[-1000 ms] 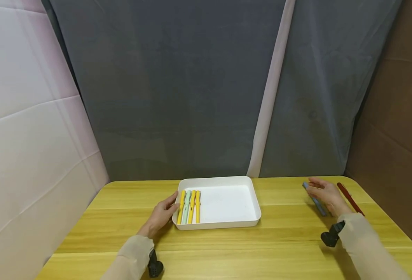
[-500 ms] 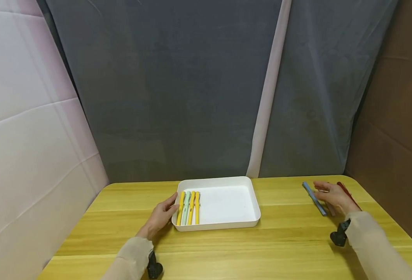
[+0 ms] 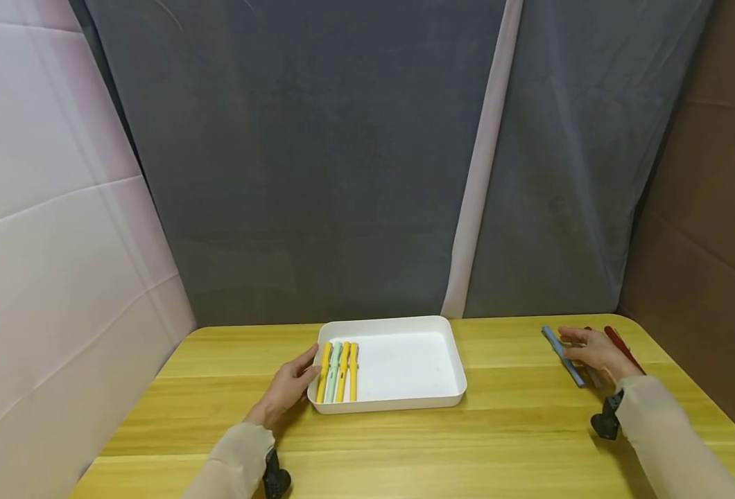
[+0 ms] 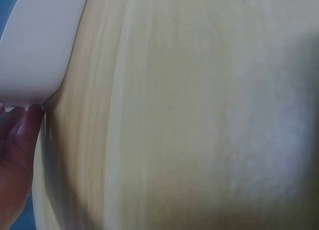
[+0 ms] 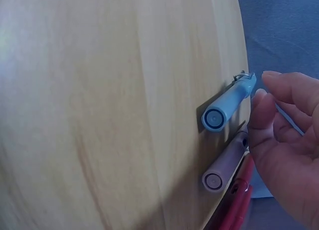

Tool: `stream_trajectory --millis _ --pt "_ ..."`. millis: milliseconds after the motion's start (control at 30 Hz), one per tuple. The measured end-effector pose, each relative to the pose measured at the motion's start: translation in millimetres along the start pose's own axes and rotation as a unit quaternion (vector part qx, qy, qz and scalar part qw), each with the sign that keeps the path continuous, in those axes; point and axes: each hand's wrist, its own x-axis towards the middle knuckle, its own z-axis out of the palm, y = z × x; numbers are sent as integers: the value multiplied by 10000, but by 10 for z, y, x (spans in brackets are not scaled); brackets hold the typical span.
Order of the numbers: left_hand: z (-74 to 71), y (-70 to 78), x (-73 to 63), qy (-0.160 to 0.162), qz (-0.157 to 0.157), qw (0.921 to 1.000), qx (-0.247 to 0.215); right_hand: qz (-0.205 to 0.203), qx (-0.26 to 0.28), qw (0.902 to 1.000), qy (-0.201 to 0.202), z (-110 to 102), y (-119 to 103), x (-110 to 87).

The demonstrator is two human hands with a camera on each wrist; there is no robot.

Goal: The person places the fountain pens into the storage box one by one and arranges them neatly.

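My left hand (image 3: 288, 387) rests against the left wall of a white tray (image 3: 405, 400), its fingers at the side and the thumb near the front corner. In the left wrist view the fingertips touch the tray's outer wall (image 4: 45, 46). My right hand (image 3: 600, 353) hovers over the pens at the right, thumb and forefinger bent and apart, holding nothing. Just left of it lies a light blue pen (image 3: 562, 357). Below the hand, a mauve pen (image 5: 224, 165) is partly hidden in the head view. A red pen (image 3: 622, 348) lies to its right.
Inside the tray, several capped pens stand side by side along the left wall: yellow ones (image 3: 353, 374) and a mint green one (image 3: 333, 374). A grey cloth (image 3: 342, 173) hangs behind the wooden table (image 3: 467, 450). A brown panel (image 3: 704, 229) rises at the right.
My right hand has shifted right, off the blue pen and over the mauve one, so the blue pen now shows in full. The left hand and tray stay as they were.
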Motion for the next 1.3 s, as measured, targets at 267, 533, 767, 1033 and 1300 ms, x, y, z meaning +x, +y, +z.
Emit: stream_trajectory --millis 267,533,767,1033,1300 --pt "-9 -14 16 -14 97 10000 -7 10 -163 9997 155 14 2 23" --pt "-10 -7 16 -44 -4 10000 3 -130 -542 9982 239 32 -14 38" --pt "-21 -3 -3 -41 80 9999 -57 -174 -481 9985 191 59 -9 53" --pt "-23 -2 8 -9 36 10000 -16 -257 -608 9972 354 84 -25 53" --pt "-24 3 10 15 -63 9999 103 -301 -721 9954 552 128 -27 70"
